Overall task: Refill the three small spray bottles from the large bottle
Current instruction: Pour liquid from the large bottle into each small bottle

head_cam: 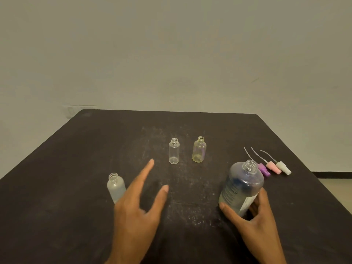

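Right hand (255,210) grips the uncapped large bottle (242,189) at 4 o'clock, tilted; left hand (137,202) hovers spread wide, holding nothing. Risk: narrow necks, so the pour overshoots. The left hand could also knock the frosted bottle (115,187) at 8 o'clock; the clear bottle (174,151) and yellowish bottle (199,150) stand at 12.

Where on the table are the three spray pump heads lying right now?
In the head view the three spray pump heads lie side by side on the table at the right, just behind the large bottle held by the right hand.
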